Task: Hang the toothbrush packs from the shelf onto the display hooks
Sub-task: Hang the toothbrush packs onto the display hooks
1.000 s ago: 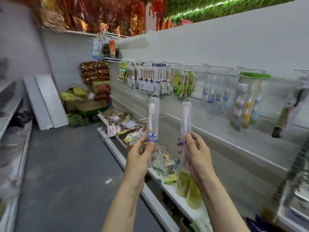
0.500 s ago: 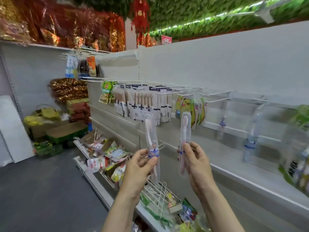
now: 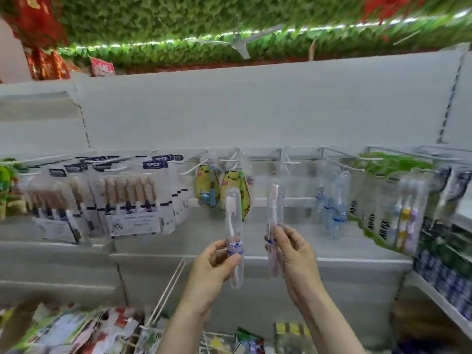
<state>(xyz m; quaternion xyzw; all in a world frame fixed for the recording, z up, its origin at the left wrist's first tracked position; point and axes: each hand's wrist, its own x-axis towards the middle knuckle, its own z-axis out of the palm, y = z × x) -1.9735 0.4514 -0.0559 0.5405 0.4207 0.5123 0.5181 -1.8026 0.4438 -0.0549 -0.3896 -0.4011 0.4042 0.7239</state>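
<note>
A: Why is each pack held so low down?

B: So the top stays free, I'd say. The left hand [image 3: 213, 264] has its fingers and thumb curled round the lower part of one clear toothbrush pack [image 3: 233, 226], at the printed label. The right hand [image 3: 293, 254] pinches a second toothbrush pack [image 3: 273, 215] about midway. Both packs stand upright, with the hanging end above the fingers.

A: And where are they meant to go?

B: Probably the bare display hook [image 3: 290, 162] straight above the right hand. Its pack reaches up close to that hook but is not on it yet, as far as the blur lets me tell.

A: What hangs nearby?

B: Yellow cartoon packs [image 3: 231, 181] just behind the left hand's pack, more clear packs [image 3: 334, 200] to the right of the right hand, and boxed multi-packs [image 3: 127, 198] well to the left.

A: What is the tricky part?

B: Threading the small top hole onto a thin wire.
</note>
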